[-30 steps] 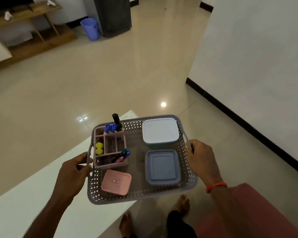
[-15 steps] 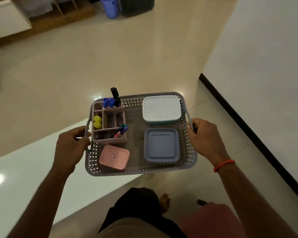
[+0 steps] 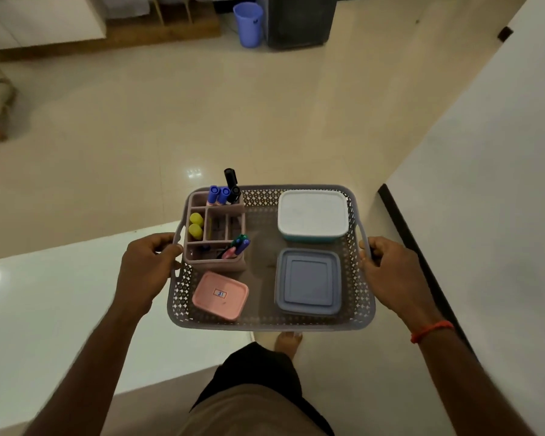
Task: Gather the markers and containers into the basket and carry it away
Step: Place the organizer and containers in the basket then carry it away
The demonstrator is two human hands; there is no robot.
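Note:
I hold a grey perforated basket point(image 3: 357, 297) in the air in front of me. My left hand point(image 3: 145, 267) grips its left handle and my right hand point(image 3: 387, 272) grips its right handle. Inside stands a pink divided organizer point(image 3: 216, 228) with blue and black markers point(image 3: 224, 191) at its far end, yellow caps on the left and several markers at its near corner. A white-lidded teal container point(image 3: 312, 214) sits at the far right, a grey-blue container point(image 3: 308, 281) near right, and a pink container point(image 3: 220, 294) near left.
A white glossy table point(image 3: 54, 313) lies under my left arm. A white wall with a black skirting point(image 3: 422, 247) runs along the right. Open beige floor stretches ahead to a blue bin point(image 3: 248, 24), a dark cabinet point(image 3: 299, 20) and a wooden shelf point(image 3: 114, 36).
The basket has come off the table's edge and I have stood up and turned; the far furniture has shifted in view. Both hands keep their grip on the handles.

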